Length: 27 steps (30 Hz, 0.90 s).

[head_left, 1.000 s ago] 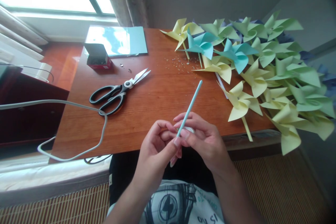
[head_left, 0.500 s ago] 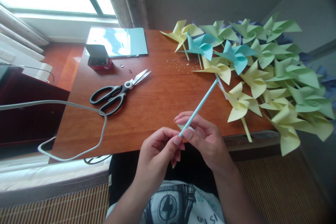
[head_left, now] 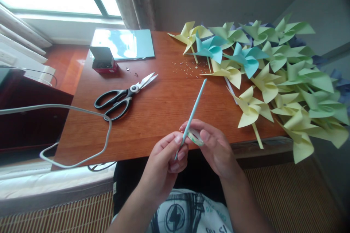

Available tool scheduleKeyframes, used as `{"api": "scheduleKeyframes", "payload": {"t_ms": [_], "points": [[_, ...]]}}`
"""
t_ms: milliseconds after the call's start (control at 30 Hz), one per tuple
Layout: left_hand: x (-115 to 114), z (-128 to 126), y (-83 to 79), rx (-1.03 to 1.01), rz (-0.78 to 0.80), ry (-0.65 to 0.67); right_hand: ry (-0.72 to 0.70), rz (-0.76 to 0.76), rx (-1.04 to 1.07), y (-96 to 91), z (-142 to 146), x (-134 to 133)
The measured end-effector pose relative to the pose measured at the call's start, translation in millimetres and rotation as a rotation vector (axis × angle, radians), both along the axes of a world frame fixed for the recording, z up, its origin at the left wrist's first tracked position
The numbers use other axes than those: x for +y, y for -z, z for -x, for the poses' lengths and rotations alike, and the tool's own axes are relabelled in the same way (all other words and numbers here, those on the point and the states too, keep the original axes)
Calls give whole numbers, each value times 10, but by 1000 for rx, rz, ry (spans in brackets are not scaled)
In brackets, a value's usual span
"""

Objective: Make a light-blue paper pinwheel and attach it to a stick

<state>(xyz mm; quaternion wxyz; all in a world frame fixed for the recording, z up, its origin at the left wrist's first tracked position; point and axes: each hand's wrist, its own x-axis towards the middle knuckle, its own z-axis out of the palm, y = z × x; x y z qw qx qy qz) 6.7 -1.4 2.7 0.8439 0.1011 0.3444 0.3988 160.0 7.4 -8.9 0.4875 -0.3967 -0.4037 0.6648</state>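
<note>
My left hand [head_left: 165, 156] pinches a light-blue paper stick [head_left: 195, 107]; my right hand [head_left: 217, 149], half-curled, holds a tape roll [head_left: 195, 138]. Both sit lower-centre in the frame, forearms angled inward.

The person is wearing a white top [head_left: 187, 213] with a dark sketched print [head_left: 193, 201]; a lightning bolt [head_left: 174, 218] is showing inside a circle, teal lettering [head_left: 212, 206] is running alongside, and black bottoms [head_left: 127, 176] are bearing a pale side tag [head_left: 115, 188].
</note>
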Motion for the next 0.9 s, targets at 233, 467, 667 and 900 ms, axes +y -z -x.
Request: {"api": "scheduleKeyframes", "payload": {"t_ms": [233, 467, 667, 900], "points": [[18, -9, 4, 62, -6, -44, 39, -63, -113, -8, 50, -4], [-2, 2, 30, 89, -25, -49, 54, -111, -182, -21, 62, -24], [1, -11, -1, 75, -41, -65, 49, -72, -146, -45, 69, -36], [-14, -42, -28, 97, -85, -63, 32, -9, -100, -7, 73, -50]]}}
